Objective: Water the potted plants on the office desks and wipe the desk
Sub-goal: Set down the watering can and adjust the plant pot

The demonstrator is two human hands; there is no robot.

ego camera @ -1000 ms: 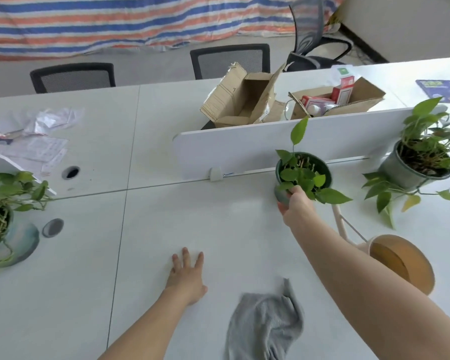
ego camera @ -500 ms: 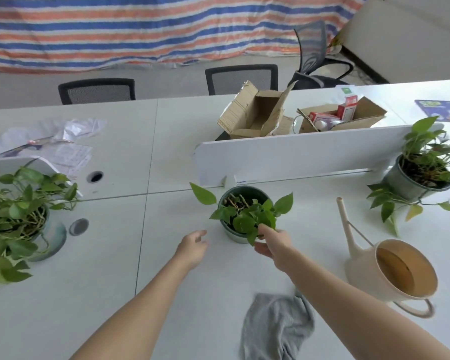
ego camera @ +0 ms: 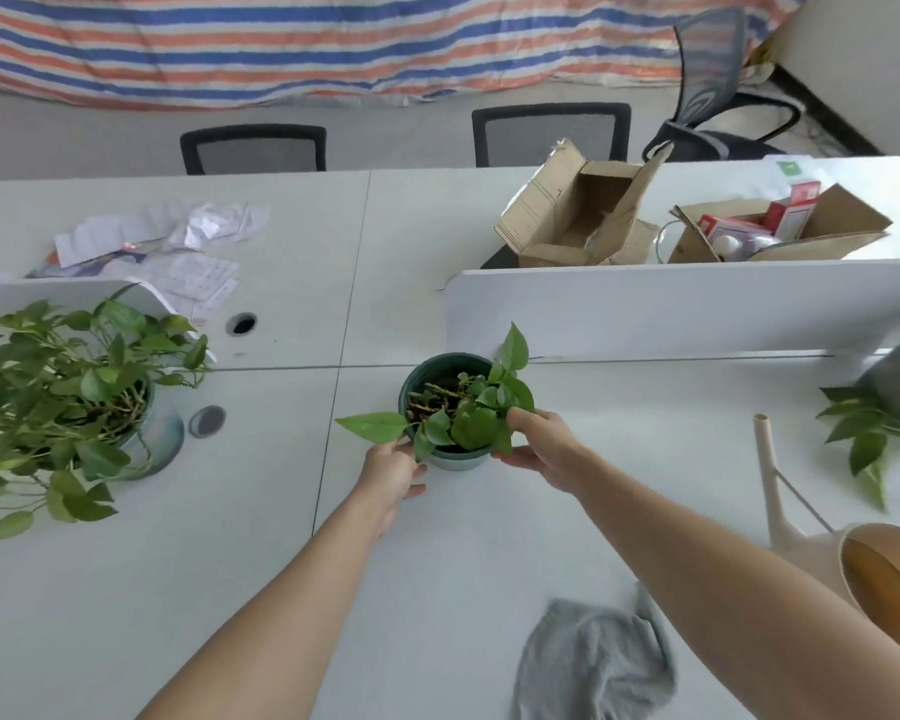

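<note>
Your left hand and right hand hold the dark green round plastic pot from both sides; crumpled grey cloth lies nearer.

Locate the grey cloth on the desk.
In the head view the grey cloth lies crumpled on the white desk at the bottom edge, right of centre, left of the beige watering can.

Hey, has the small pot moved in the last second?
Yes. The small pot has slid left along the divider, from about its middle to its left end.
</note>
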